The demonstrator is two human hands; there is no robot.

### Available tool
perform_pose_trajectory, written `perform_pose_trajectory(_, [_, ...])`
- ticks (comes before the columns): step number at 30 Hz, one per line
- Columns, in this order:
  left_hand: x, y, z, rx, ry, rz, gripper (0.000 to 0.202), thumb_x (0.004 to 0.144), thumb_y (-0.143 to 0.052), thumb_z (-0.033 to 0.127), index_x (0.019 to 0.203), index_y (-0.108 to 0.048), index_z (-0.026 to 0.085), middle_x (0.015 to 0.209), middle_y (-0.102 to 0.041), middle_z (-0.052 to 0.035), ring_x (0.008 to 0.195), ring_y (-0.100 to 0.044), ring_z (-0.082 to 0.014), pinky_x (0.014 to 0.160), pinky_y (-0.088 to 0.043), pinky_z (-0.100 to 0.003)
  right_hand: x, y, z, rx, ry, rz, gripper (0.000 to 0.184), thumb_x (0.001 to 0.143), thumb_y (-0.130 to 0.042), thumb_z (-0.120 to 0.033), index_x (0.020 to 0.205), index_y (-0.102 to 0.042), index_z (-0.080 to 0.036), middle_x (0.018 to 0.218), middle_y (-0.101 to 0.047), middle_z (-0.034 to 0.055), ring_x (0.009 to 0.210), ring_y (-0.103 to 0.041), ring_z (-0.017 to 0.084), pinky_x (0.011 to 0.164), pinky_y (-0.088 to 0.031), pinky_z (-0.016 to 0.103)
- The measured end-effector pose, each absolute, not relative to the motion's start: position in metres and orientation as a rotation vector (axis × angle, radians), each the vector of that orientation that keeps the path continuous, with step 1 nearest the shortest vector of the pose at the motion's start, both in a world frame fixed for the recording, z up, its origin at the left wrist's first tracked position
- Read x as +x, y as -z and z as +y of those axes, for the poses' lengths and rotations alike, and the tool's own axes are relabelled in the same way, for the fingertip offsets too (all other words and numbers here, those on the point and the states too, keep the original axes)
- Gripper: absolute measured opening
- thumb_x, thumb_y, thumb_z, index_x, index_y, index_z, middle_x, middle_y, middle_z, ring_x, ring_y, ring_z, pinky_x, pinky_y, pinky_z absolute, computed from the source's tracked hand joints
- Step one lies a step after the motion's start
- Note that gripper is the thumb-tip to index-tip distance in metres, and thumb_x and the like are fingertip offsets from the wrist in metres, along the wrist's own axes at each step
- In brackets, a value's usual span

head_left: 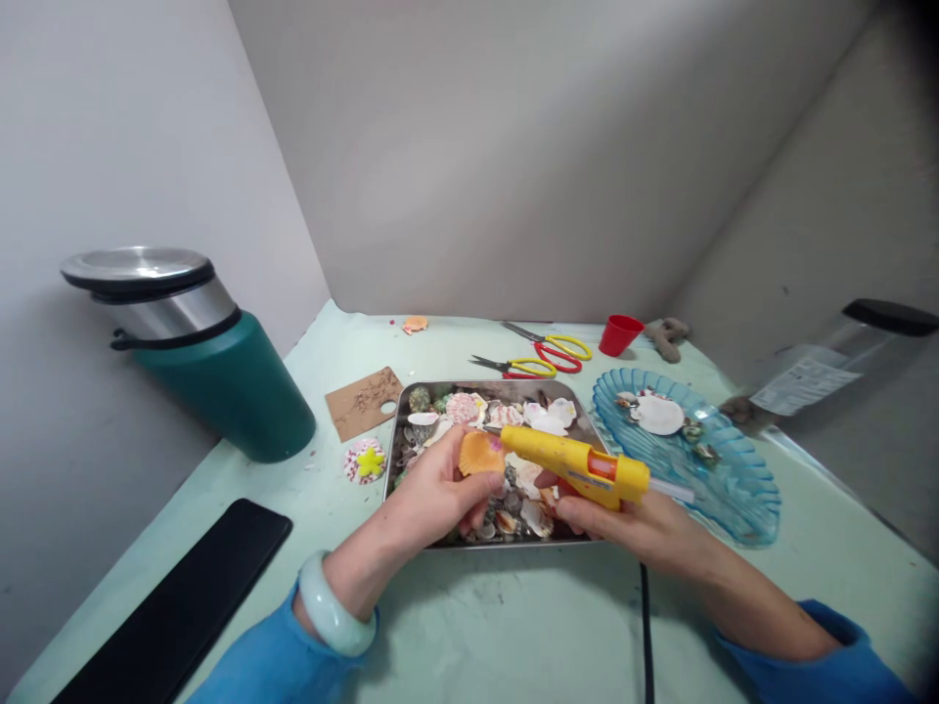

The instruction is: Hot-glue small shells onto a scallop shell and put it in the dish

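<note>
Between the thumb and fingers of my left hand (440,489) is an orange scallop shell (480,456), held over the tray. My right hand (623,518) is wrapped round the handle of a yellow hot glue gun (572,460), and a clear glue stick (671,489) pokes out of its back end. The gun's nozzle points left, close to the upper edge of the shell; whether they touch I cannot tell. Beneath both hands lies a metal tray (394,430) full of mixed seashells. My fingers hide part of its contents.
Left stand a green bottle (220,381), a black flat object (183,596), a brown card (359,406) and a shell piece with a yellow star (367,462). Scissors (520,367) and a red cup (620,334) lie behind. A blue dish (740,489) and a clear container (828,362) are right.
</note>
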State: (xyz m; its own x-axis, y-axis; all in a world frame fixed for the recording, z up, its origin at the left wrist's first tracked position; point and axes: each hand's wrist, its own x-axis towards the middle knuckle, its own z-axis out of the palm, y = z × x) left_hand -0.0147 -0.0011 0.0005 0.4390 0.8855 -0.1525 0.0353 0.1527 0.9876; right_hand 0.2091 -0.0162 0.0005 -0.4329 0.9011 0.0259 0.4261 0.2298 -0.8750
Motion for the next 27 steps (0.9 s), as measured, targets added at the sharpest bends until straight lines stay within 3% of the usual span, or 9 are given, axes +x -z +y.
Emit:
perform_pose_trajectory(5, [-0.0150,0.0015,-0.0023,1.273,-0.732,0.908,0.031,0.081,-0.066,0.035,0.097,-0.043,0.022,0.049,-0.048,0.0095,0.041,-0.042,-0.0089,0.041,-0.033,-0.020,0.2091,-0.0010,-0.0169,-1.207,-1.097,-1.990,0.028,0.086,-0.059,-0.043,0.098,-0.069,-0.020,0.072,-0.065,0.0036,0.069,-0.063,0.019,0.056,-0.051,0.026])
perform_pose_trajectory(11, [-0.0146,0.0000,-0.0007,1.235,-0.754,0.865,0.032,0.080,-0.067,0.039,0.094,-0.045,0.020,0.050,-0.054,0.0078,0.040,-0.045,-0.0083,0.041,-0.036,-0.019,0.2085,-0.0019,-0.0166,-1.199,-1.095,-1.986,0.027,0.086,-0.060,-0.043,0.097,-0.069,-0.021,0.072,-0.065,0.0022,0.063,-0.061,0.016,0.055,-0.051,0.026])
perform_pose_trajectory(21, [-0.0171,-0.0011,0.0043,1.157,-0.848,0.816,0.034,0.078,-0.069,0.038,0.096,-0.049,0.017,0.090,-0.070,-0.0044,0.045,-0.054,-0.0056,0.040,-0.040,-0.019,0.2105,0.0007,-0.0163,-1.214,-1.076,-1.999,0.027,0.085,-0.059,-0.044,0.098,-0.069,-0.022,0.073,-0.066,0.0032,0.065,-0.062,0.018,0.056,-0.051,0.027])
perform_pose_trajectory(27, [-0.0172,-0.0018,0.0054,1.067,-0.874,0.847,0.027,0.079,-0.065,0.034,0.089,-0.048,0.016,0.078,-0.070,-0.0034,0.041,-0.052,-0.0059,0.039,-0.038,-0.019,0.2099,-0.0002,-0.0173,-1.217,-1.118,-1.955,0.029,0.086,-0.058,-0.046,0.099,-0.068,-0.021,0.076,-0.065,0.0036,0.063,-0.061,0.018,0.055,-0.051,0.028])
